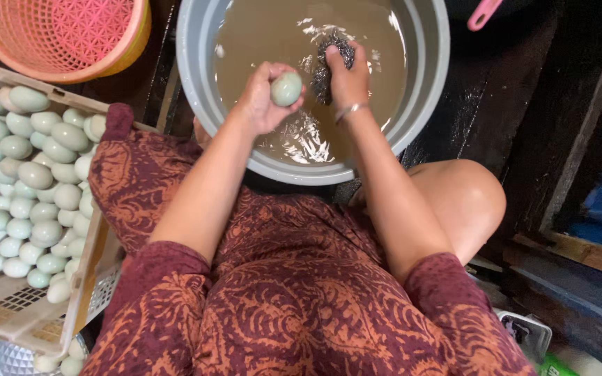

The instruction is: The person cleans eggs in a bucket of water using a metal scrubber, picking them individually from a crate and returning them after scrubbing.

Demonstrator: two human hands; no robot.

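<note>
My left hand [263,97] grips a pale green egg [286,88] just above the murky brown water of a grey basin [196,63]. Beside it, my right hand [348,76] clutches a dark steel-wool scrubber [330,54] that sits partly in the water. A thin bangle circles my right wrist. Both hands hover over the near half of the basin, a few centimetres apart.
A beige plastic crate [8,313] at the left holds several pale green eggs [33,174]. An orange mesh basket [64,35] stands at the top left. A pink handle [483,14] pokes in at the top right. Dark wooden planks lie to the right.
</note>
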